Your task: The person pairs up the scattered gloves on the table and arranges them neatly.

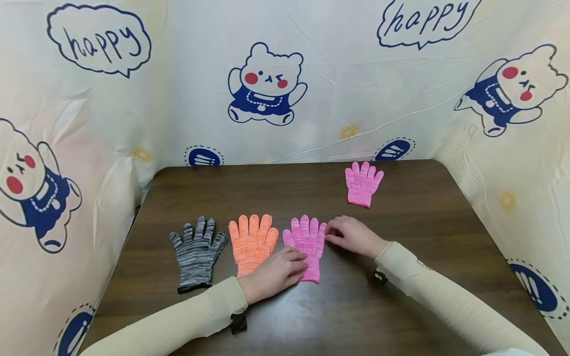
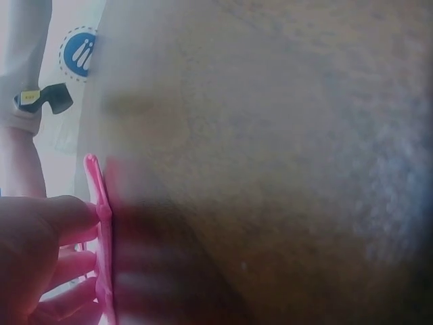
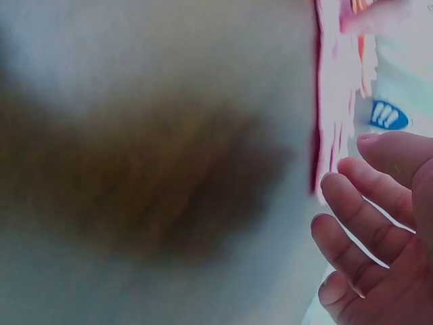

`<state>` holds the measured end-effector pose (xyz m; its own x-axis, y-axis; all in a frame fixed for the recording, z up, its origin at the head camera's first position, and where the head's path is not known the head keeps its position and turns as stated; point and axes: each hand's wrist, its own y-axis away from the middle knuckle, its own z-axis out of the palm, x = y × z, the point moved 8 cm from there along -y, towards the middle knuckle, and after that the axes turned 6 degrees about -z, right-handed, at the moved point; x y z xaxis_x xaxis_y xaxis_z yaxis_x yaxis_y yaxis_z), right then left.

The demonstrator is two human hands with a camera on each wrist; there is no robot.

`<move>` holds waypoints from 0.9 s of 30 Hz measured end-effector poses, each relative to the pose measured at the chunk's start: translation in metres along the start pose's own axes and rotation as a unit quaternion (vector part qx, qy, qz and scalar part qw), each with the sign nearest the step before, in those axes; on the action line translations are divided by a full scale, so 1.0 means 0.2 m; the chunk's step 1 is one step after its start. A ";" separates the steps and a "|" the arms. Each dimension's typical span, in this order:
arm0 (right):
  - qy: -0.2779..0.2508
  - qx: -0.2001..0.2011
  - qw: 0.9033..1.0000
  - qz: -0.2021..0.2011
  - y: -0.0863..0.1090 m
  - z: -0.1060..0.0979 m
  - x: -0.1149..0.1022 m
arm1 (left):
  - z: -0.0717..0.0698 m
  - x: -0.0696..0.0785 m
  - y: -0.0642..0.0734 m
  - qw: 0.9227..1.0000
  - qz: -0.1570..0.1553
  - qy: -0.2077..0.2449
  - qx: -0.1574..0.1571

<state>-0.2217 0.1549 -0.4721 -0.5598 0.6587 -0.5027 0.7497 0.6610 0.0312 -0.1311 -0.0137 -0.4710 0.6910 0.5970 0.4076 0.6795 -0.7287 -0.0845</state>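
Palm-side flat on the table lies a pink knit glove (image 1: pixel 309 247), its fingers pointing to the far side. My left hand (image 1: pixel 277 272) rests its fingers on the lower left of this glove, and the forearm crosses in front of the orange glove (image 1: pixel 250 242), hiding its cuff. In the left wrist view, the fingertips touch the pink glove (image 2: pixel 103 237), seen edge-on. Just right of the pink glove's fingers is my right hand (image 1: pixel 354 236). The right wrist view shows that hand (image 3: pixel 379 223) with loosely bent fingers and nothing held, beside the glove edge (image 3: pixel 330 101).
A grey-and-black striped glove (image 1: pixel 199 259) lies left of the orange one. Another pink glove (image 1: pixel 362 185) lies near the far edge of the dark wooden table (image 1: pixel 423 207). A printed cloth (image 1: pixel 338 74) with cartoon bears hangs around the back and sides.
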 end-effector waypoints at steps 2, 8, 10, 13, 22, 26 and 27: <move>-0.003 0.005 1.000 0.015 -0.01 -0.04 0.05 | 0.00 0.00 0.00 1.000 -0.001 0.001 0.000; -0.012 0.032 0.998 0.050 -0.03 -0.18 0.24 | -0.01 0.00 0.00 1.000 -0.001 0.003 0.005; -0.012 0.040 0.997 0.060 -0.04 -0.23 0.31 | -0.01 -0.01 0.01 1.000 -0.002 0.004 0.005; -0.010 0.048 0.996 0.075 -0.05 -0.28 0.40 | -0.01 -0.01 0.01 1.000 -0.004 0.005 0.003; -0.029 0.040 0.988 0.144 -0.07 -0.33 0.64 | -0.01 0.00 0.01 1.000 0.000 0.004 -0.001; -0.011 0.047 0.985 0.166 -0.08 -0.35 0.71 | -0.01 0.00 0.00 1.000 0.001 0.004 -0.005; -0.002 0.049 0.984 0.169 -0.08 -0.36 0.73 | -0.01 0.00 0.00 1.000 0.000 0.004 -0.006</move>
<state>-0.3409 0.2656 -0.4844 -0.2713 0.8339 -0.4807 0.9234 0.3664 0.1146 -0.1316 -0.0145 -0.4698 0.6895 0.5935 0.4150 0.6759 -0.7332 -0.0743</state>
